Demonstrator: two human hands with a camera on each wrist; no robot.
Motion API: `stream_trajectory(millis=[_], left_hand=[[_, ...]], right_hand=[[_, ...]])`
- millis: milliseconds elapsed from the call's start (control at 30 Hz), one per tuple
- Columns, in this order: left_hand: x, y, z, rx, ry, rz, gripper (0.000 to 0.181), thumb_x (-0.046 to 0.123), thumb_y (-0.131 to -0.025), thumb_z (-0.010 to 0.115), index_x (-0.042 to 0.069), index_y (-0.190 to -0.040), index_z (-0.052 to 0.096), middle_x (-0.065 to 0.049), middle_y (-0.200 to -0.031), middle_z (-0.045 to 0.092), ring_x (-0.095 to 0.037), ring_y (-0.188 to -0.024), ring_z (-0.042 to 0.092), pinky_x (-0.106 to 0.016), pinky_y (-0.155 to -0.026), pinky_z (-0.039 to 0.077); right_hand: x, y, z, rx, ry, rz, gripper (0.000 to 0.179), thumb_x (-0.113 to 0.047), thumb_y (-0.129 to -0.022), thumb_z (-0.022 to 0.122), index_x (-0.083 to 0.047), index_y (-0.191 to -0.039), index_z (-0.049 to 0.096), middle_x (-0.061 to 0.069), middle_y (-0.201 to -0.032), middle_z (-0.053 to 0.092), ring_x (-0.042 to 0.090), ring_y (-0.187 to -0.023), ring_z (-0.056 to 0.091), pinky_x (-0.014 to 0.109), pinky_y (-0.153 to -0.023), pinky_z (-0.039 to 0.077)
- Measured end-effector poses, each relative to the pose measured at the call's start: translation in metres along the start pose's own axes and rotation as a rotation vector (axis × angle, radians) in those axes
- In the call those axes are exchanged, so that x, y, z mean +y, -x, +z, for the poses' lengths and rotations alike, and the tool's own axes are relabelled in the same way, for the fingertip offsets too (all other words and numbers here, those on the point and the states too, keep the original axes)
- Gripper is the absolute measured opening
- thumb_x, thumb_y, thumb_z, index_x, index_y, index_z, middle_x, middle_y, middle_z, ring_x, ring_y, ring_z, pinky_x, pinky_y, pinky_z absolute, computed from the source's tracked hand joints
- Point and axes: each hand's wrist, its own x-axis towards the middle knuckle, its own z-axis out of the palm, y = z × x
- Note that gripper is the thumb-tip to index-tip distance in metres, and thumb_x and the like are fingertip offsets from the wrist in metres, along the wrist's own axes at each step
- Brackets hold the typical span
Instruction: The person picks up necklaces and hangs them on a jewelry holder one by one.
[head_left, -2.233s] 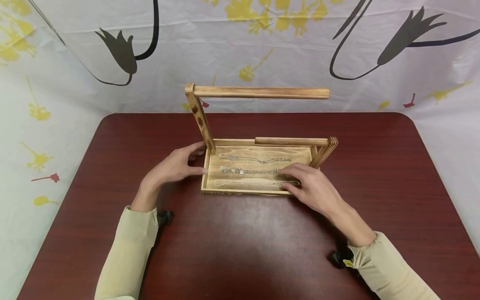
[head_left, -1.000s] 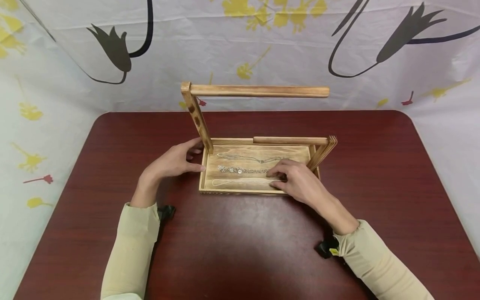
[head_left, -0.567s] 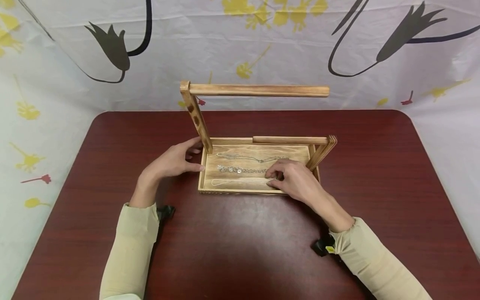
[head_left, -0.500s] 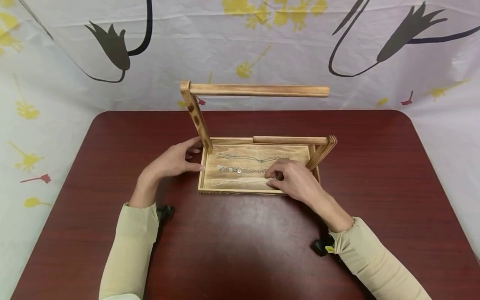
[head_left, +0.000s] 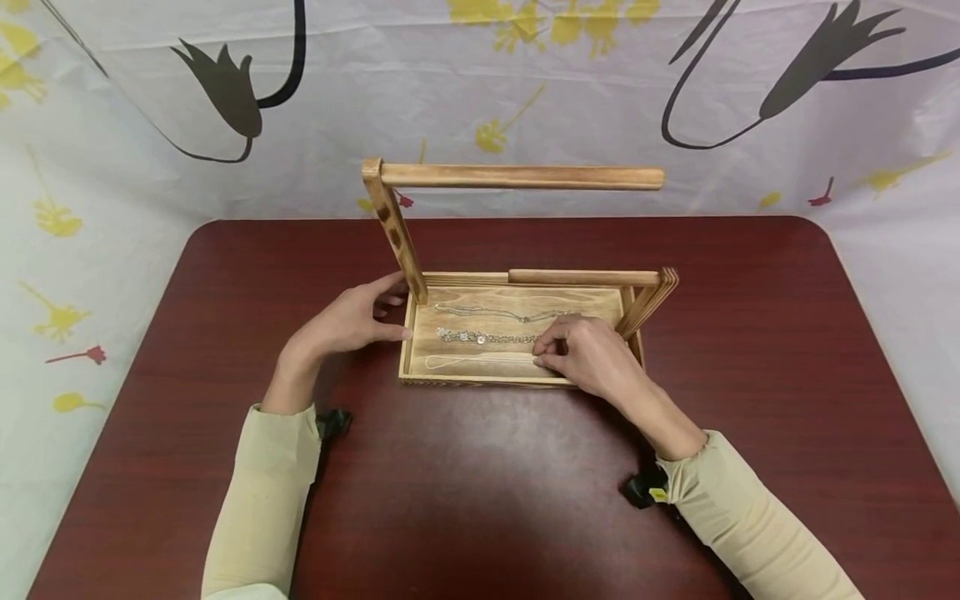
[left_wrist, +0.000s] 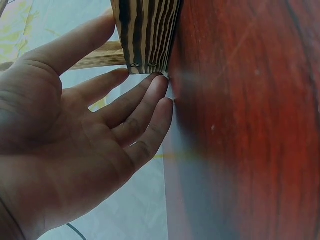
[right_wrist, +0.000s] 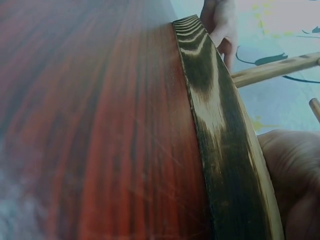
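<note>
Necklace point(head_left: 487, 358), pale, stretches left from my right hand point(head_left: 592, 354), the nearer, pinching it; my left hand point(head_left: 341, 321) has fingers apart.

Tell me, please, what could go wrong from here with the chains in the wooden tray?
The right hand has its fingertips at the thin front chain, with the charm chain close behind, so it might snag both together.

The left hand touches the end of the wooden tray without wrapping round it; a tug could slide it across the table.

The upper crossbar appears supported only at its left end, so a bump might loosen it.
</note>
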Motion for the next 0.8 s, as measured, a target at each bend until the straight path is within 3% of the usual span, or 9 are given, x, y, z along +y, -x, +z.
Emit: stream_trajectory(millis=[367, 567, 800], left_hand=[[-0.0026, -0.0008, -0.0009, -0.006, 0.009, 0.023, 0.087, 0.016, -0.090, 0.076, 0.010, -0.159, 0.023, -0.016, -0.149, 0.044, -0.032, -0.132, 0.046, -0.045, -0.107, 0.041], [-0.0023, 0.0006, -0.0017, -0.011, 0.011, 0.015, 0.087, 0.017, -0.090, 0.076, 0.011, -0.159, 0.023, -0.016, -0.149, 0.044, -0.032, -0.133, 0.046, -0.046, -0.107, 0.041], [-0.0021, 0.0004, -0.0001, 0.000, 0.004, 0.011, 0.087, 0.018, -0.090, 0.076, 0.011, -0.159, 0.023, -0.013, -0.153, 0.041, -0.031, -0.133, 0.046, -0.046, -0.107, 0.042]], right_hand=[[-0.0015, -0.0001, -0.0008, -0.044, 0.014, 0.050, 0.010, -0.020, -0.081, 0.083, -0.025, -0.075, 0.076, -0.012, -0.079, 0.067, 0.008, -0.072, 0.059, 0.033, -0.065, 0.049], [-0.0013, 0.0004, 0.0000, -0.070, -0.008, 0.037, 0.009, -0.018, -0.085, 0.079, -0.023, -0.079, 0.074, -0.008, -0.086, 0.068, 0.013, -0.082, 0.062, 0.038, -0.075, 0.052], [0.0006, 0.0006, 0.0011, -0.073, -0.036, 0.011, 0.010, -0.019, -0.088, 0.078, -0.023, -0.081, 0.071, -0.010, -0.085, 0.066, 0.011, -0.079, 0.060, 0.035, -0.073, 0.050]])
